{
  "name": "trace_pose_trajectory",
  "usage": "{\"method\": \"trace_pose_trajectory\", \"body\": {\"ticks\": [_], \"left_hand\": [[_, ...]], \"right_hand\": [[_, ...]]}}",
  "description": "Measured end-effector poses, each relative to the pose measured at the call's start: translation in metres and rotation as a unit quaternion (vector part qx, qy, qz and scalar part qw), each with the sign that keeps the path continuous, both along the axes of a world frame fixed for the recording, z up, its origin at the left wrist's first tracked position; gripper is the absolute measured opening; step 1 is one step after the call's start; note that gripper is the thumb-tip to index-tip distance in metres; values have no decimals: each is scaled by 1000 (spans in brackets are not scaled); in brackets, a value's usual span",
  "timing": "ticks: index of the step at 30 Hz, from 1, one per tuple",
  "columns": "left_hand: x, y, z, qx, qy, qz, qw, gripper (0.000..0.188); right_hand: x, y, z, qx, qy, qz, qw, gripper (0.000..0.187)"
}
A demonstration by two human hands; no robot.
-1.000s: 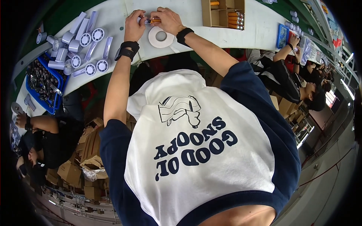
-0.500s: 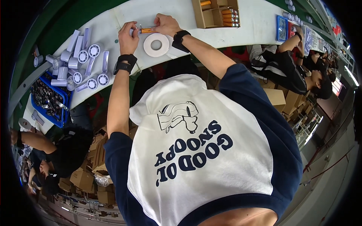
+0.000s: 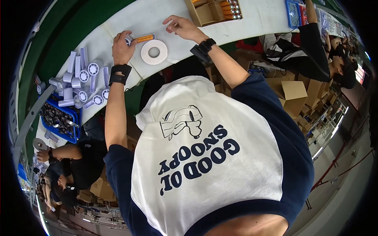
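Note:
My left hand (image 3: 123, 48) is closed around the round head end of a small pale handheld fan (image 3: 129, 39). An orange cylindrical battery (image 3: 145, 38) lies in the fan's handle, which points to the right. My right hand (image 3: 182, 28) is raised off the fan, fingers apart and slightly bent, with nothing visible in it. Just below the handle, a white roll of tape (image 3: 145, 53) lies flat on the table.
Several pale fan bodies (image 3: 80, 74) are heaped on the table (image 3: 118, 19) to the left. A blue basket (image 3: 75, 135) of small dark parts stands beyond them. At the far right, a cardboard box (image 3: 208, 23) holds orange batteries. Co-workers sit on both sides.
My right hand has let go of the handle end and moved up and right, its fingers opening. My left hand keeps its grip on the fan. The whole view has shifted slightly.

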State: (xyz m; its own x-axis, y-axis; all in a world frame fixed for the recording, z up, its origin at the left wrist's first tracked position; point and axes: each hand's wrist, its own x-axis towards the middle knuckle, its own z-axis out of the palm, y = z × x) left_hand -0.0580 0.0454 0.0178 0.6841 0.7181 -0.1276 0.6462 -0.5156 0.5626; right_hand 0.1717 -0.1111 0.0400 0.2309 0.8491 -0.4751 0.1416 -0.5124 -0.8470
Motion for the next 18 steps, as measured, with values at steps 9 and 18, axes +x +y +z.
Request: {"method": "trace_pose_trajectory", "body": {"ticks": [9, 18], "left_hand": [[16, 15, -10, -18, 149, 35, 988, 33], [3, 77, 15, -155, 112, -75, 979, 41]], "right_hand": [[-29, -69, 11, -11, 32, -30, 999, 26], [-60, -131, 36, 11, 117, -181, 976, 22]]}}
